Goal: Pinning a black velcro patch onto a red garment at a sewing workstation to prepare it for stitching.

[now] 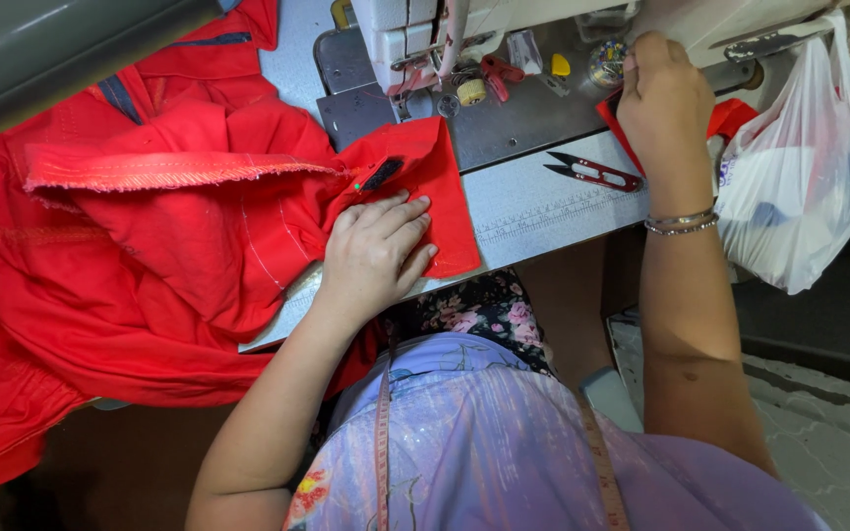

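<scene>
Here, at a sewing machine, a heap of red fabric spills from the table toward nine o'clock; its hanging weight could, I judge, drag the flap under the palm out of line, should the pressure ease. The left hand lies flat and open on that flap, fingers spread narrowly, just below a small black patch and a green pin head. At one o'clock the right hand is curled nearly closed at the machine's far end, fingertips pinched; what they grip I cannot tell. Red-handled thread snips lie open-bladed near that wrist, well placed to snag cloth. A white plastic bag hangs at three o'clock.
</scene>
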